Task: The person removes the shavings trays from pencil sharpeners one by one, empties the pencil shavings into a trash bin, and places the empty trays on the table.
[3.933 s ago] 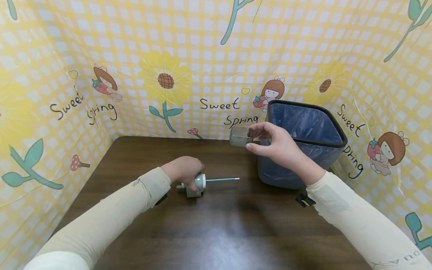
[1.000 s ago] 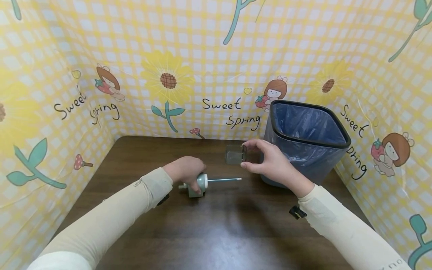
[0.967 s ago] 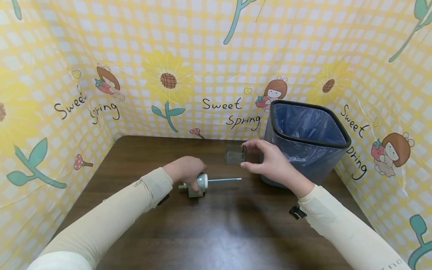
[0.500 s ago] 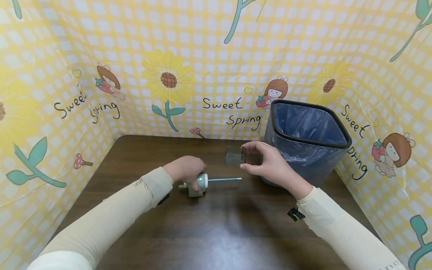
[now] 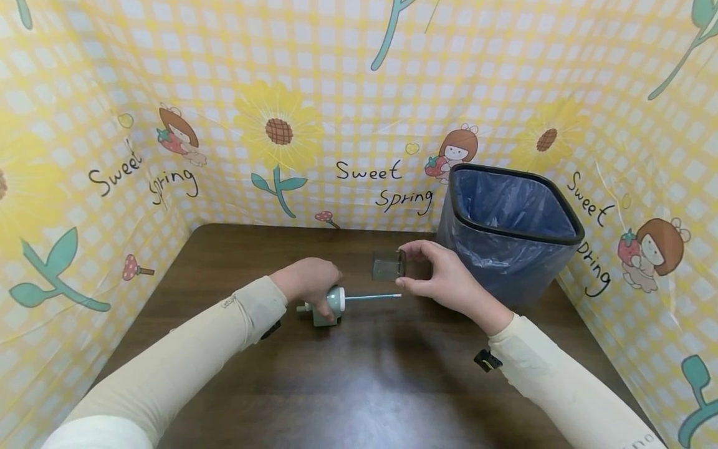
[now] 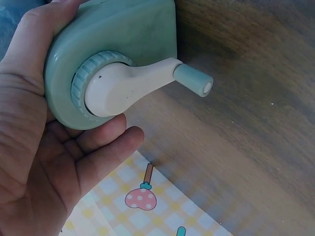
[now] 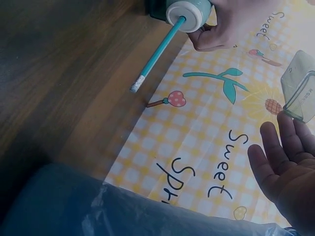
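My left hand (image 5: 310,279) grips a pale green crank pencil sharpener (image 6: 142,37) low over the table. Its white crank arm (image 6: 128,88) ends in a green knob, seen in the left wrist view. A blue-green pencil (image 5: 371,297) sticks out of the sharpener's front, with its whitish end (image 7: 137,84) pointing right. Between thumb and fingertips, my right hand (image 5: 449,280) pinches a clear grey shavings drawer (image 5: 384,267) by its right end. The drawer is raised behind the pencil, apart from the sharpener. Any contents are too faint to tell.
A black-rimmed bin (image 5: 505,262) with a bluish plastic liner stands at the back right, close behind my right hand. The dark wooden table (image 5: 336,386) ends against a yellow checked cloth (image 5: 359,112) at the back and sides.
My right hand has brought the shavings drawer from beside the bin's rim down and slightly left, closer to the pencil. My left hand and the sharpener have stayed nearly still.
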